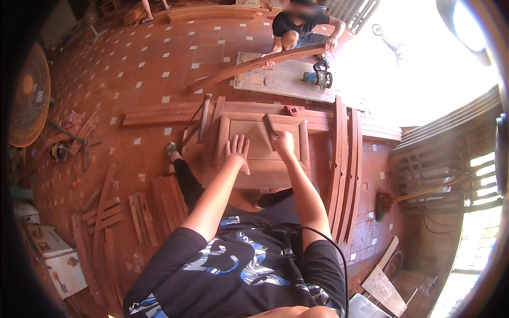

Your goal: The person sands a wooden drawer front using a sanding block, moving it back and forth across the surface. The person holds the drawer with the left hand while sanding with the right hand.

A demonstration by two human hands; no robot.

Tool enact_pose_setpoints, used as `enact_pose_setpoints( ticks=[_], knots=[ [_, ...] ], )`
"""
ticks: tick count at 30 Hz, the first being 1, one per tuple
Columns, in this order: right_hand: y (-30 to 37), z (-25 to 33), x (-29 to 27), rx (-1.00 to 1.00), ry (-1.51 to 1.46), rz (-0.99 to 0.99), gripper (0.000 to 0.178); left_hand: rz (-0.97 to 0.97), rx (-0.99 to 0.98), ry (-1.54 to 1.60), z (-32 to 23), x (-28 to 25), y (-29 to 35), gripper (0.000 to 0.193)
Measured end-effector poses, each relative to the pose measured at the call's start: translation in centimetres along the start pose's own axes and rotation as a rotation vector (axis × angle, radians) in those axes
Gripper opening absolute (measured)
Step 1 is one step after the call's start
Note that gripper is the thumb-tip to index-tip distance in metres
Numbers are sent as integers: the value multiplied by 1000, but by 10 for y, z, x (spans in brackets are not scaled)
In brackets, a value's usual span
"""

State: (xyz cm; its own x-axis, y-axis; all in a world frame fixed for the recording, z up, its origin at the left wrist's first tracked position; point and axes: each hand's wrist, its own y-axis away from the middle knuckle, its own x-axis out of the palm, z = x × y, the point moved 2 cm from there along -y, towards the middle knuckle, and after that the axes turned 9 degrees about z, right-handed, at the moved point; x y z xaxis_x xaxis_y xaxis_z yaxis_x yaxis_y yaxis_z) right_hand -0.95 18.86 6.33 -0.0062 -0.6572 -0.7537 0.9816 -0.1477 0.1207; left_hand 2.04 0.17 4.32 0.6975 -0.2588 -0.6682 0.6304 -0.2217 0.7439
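A framed wooden panel (249, 140) lies flat on a low work surface in front of me. My left hand (238, 152) rests on its left side, palm down, with the fingers spread and nothing held. Over the panel's right half, my right hand (283, 142) is closed around a dark, flat strip (269, 125), whose free end points away from me toward the far frame rail. The lower part of the strip is hidden by my fingers, and its exact kind is unclear. A small red tape measure (291, 110) sits beyond the panel's far right corner.
Across from me a person (302, 26) squats, holding a long curved wooden piece (254, 66) above a board with a blue power tool (318, 78). Long timbers (344, 169) lie at my right, shorter pieces (140, 217) at my left. A fan (31, 95) stands far left.
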Motion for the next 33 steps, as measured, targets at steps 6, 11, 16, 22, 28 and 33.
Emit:
enact_pose_setpoints(
  ticks=[6, 11, 16, 22, 28, 33],
  knots=[
    [6, -23, -22, -83, 509, -223, 15, 34, -10, 1, 1, -1, 2, 143],
    [8, -28, 25, -9, 854, -172, 17, 31, 19, 10, -2, -2, 0, 145],
    [27, 19, 50, -105, 903, 23, 18, 40, -17, 6, 4, 3, -2, 145],
    [46, 59, 55, -261, 642, 213, 12, 81, -31, 3, -1, -4, -3, 143],
    [32, 41, 19, -213, 245, 259, 13, 21, 23, 12, 0, -3, 3, 144],
    [33, 9, -5, -151, 154, 170, 16, -170, 143, 159, 7, 11, 8, 137]
  ],
)
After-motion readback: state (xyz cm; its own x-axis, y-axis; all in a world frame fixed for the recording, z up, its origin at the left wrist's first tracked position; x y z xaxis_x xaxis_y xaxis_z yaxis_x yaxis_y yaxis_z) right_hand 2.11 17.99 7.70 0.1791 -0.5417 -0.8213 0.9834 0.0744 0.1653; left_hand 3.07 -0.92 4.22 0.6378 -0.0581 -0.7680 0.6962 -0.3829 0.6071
